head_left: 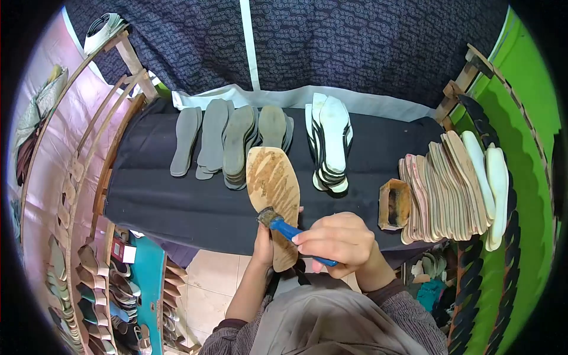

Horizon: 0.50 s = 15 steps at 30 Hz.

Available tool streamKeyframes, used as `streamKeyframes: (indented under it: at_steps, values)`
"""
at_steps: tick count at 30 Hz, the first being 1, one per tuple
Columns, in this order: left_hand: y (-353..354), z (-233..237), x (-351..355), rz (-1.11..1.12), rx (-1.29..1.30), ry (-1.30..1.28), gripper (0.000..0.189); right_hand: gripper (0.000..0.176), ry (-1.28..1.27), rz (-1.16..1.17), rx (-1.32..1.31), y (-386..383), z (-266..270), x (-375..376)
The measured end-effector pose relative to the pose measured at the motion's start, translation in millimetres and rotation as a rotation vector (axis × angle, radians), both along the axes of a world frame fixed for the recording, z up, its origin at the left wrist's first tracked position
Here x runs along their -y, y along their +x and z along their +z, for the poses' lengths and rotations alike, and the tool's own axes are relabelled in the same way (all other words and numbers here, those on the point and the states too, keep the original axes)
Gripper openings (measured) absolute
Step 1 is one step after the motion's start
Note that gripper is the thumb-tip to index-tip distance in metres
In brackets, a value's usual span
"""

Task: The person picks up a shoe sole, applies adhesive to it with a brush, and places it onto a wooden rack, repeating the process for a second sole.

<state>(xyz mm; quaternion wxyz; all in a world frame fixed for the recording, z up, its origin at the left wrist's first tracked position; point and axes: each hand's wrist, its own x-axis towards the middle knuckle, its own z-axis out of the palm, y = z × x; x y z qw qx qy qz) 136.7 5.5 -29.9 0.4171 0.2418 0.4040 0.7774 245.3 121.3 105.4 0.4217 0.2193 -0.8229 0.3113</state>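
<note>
- While the left hand [264, 247] grips a brown-streaked sole [271, 177] with its fingers above the near edge of the desk [157, 204], the right hand [338, 241] clasps a blue-handled brush [284, 228] in its fingers, bristles against the sole.
- Grey soles [214, 133] lie near the far edge, white soles [333, 133] to their right.
- Toward the right edge stand a container [394, 204] and beige soles [447, 186].

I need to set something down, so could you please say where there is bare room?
The black cloth is bare to the left and in front of the leftmost grey soles, and between the white sole stack and the brown box. The right end is crowded: tan soles are packed beside the box.
</note>
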Motion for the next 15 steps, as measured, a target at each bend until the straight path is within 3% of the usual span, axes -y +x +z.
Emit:
streamKeyframes:
  at_steps: [2,6,8,15]
  values:
    - [2.7,7.8,1.5,-0.030,0.046,0.020,0.080,0.027,0.007,-0.007,-0.075,-4.5,1.4,0.8]
    - [4.6,22.0,2.6,-0.044,0.029,-0.070,0.080,0.028,0.028,-0.053,-0.133,-8.1,2.6,3.8]
    - [0.4,7.9,0.4,-0.037,-0.006,-0.005,0.081,0.016,0.028,-0.024,-0.055,-2.5,-2.0,4.0]
    - [-4.3,11.2,2.6,-0.004,0.159,0.048,0.080,0.014,-0.044,0.042,0.065,9.1,-11.6,1.0]
